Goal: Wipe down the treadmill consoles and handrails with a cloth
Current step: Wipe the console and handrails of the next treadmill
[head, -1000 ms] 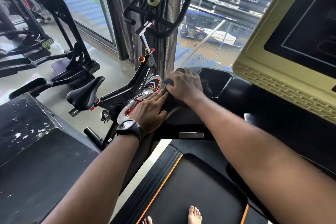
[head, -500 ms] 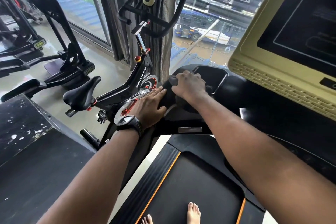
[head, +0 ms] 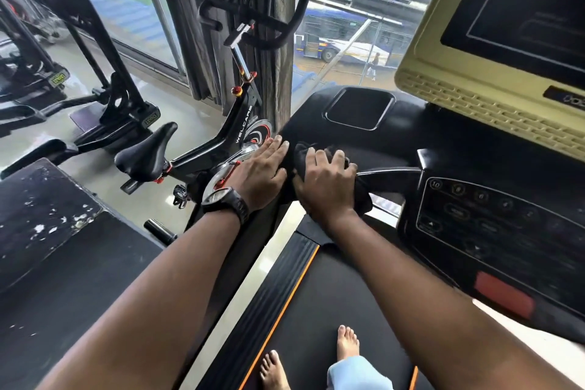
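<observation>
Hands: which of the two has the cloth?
The right hand: it grips the dark cloth, while the left hand, with the wristwatch, lies flat beside it.

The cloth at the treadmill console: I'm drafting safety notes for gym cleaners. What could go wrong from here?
1. The right hand grips the cloth close to the button panel; wiping that way might press a key and start the belt under the bare feet.
2. The left hand rests flat at the edge of the console; leaned on, it could slip toward the exercise bike.
</observation>
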The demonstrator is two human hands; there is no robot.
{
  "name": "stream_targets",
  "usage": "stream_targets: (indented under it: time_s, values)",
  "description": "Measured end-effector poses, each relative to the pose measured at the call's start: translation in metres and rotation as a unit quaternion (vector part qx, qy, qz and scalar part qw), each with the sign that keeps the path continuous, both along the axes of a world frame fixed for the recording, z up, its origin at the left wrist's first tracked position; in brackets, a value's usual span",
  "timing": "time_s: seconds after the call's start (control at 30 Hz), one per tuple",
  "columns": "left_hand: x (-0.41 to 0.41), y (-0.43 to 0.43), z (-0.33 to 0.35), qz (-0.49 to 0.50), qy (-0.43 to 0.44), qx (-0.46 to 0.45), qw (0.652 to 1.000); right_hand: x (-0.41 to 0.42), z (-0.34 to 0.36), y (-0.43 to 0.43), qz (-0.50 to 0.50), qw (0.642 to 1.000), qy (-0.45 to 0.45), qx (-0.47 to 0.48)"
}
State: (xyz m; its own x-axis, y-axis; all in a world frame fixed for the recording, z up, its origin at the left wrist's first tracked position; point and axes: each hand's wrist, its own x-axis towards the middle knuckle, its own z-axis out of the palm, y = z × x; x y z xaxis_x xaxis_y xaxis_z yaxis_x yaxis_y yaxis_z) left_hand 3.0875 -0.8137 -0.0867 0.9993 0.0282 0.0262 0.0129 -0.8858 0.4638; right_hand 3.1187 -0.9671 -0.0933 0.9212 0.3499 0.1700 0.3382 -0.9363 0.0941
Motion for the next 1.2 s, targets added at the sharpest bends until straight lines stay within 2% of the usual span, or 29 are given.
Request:
stream_targets:
  time_s: [0.17,0.33,0.43,0.5,0.6,0.77,0.83,0.93,0.97,1.1,1.2]
  values:
    - [-0.002,0.001,-0.002,-0.008,-0.014,0.021,1.000,-0.005,0.002,-0.002,0.049,0.999,0.000,-0.024]
    - [-0.001,0.000,-0.004,-0.004,-0.034,0.026,0.999,0.002,0.008,0.009,0.001,0.997,0.067,-0.048]
    - [-0.002,-0.001,-0.002,-0.004,-0.036,0.030,0.999,-0.008,-0.003,-0.003,0.015,0.999,0.018,-0.047]
    - [-0.002,0.000,-0.002,-0.008,-0.039,0.031,0.999,0.005,0.008,-0.004,0.024,0.997,0.051,-0.054]
    - [-0.004,0.000,-0.003,0.000,-0.050,0.035,0.998,0.025,0.022,0.004,-0.020,0.992,0.097,-0.074]
    - [-0.001,-0.001,-0.002,0.005,-0.056,0.041,0.998,-0.009,-0.011,-0.018,0.026,0.999,-0.026,-0.028]
    - [-0.002,-0.002,-0.001,0.003,-0.059,0.045,0.997,0.004,0.004,-0.013,0.036,0.998,0.017,-0.040]
    - [-0.004,-0.003,-0.001,-0.003,-0.060,0.044,0.997,0.033,0.029,-0.002,-0.009,0.991,0.117,-0.063]
    - [-0.004,-0.004,0.000,-0.003,-0.062,0.043,0.997,0.035,0.026,-0.004,-0.013,0.991,0.117,-0.063]
    - [-0.002,-0.002,0.001,-0.007,-0.045,0.027,0.999,-0.005,-0.006,-0.024,0.018,0.999,-0.030,-0.022]
    - [-0.002,-0.001,0.002,-0.008,-0.040,0.026,0.999,0.001,-0.005,-0.016,0.017,0.999,-0.029,-0.004]
